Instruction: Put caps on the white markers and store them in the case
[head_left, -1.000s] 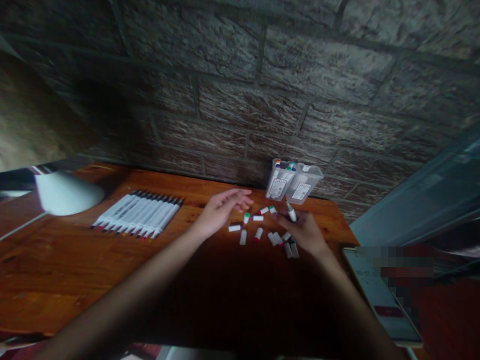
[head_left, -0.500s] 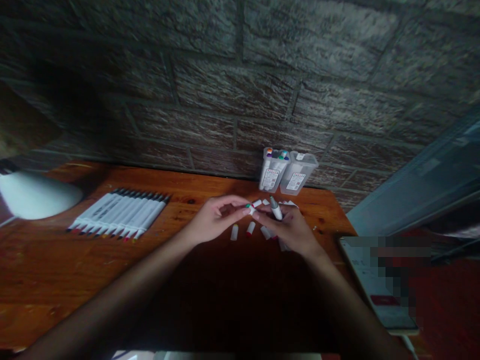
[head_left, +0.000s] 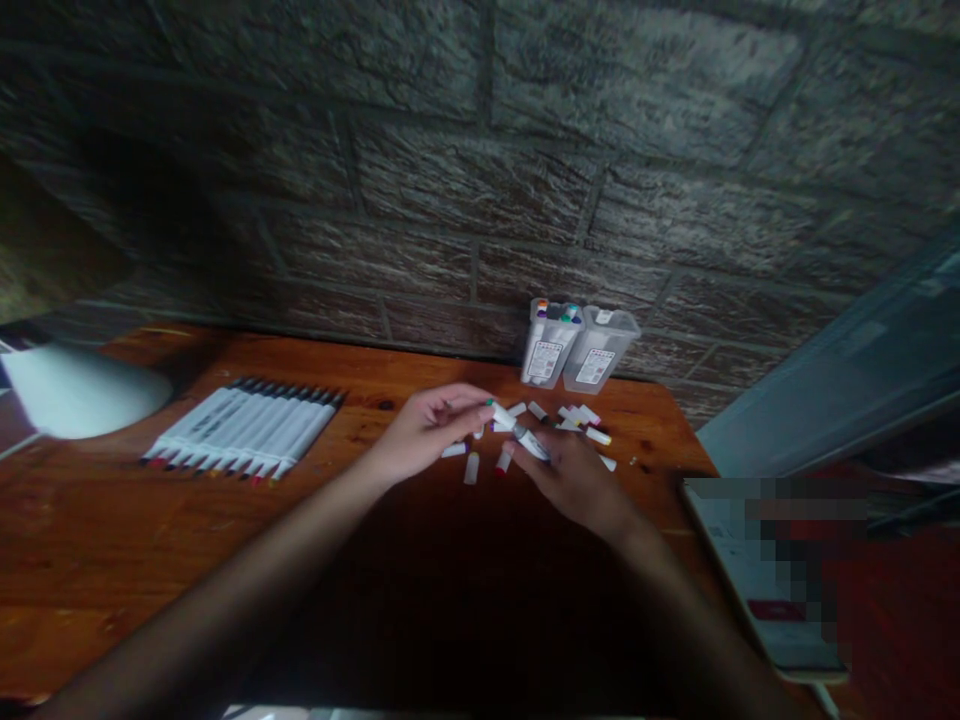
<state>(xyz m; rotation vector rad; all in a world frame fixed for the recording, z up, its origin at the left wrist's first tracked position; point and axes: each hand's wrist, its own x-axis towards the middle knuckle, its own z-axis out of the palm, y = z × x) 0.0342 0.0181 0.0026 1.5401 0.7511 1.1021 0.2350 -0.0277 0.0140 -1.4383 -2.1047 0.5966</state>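
Between the fingertips of my left hand (head_left: 424,432) is a white marker cap (head_left: 501,412) with a green end. My right hand (head_left: 581,472) grips a white marker (head_left: 532,444), tilted so that its grey end points at the cap. Cap and marker end are in line and look to be meeting; whether the cap is seated I cannot tell. Around and beneath both hands lie several loose white caps (head_left: 472,469) with coloured ends, some partly hidden by the fingers. Off to the left, several white markers (head_left: 240,430) lie side by side in a row.
Two clear plastic holders (head_left: 545,358) stand against the stone wall (head_left: 420,250); the left one has several coloured-end pieces in it. A white lamp-like object (head_left: 90,395) is at the left of the wooden table (head_left: 360,590). A flat pale device (head_left: 727,540) lies by the right edge.
My right hand has turned the marker from upright to pointing left, and its grey end has come to the green-ended cap. More loose caps show beside my right hand.
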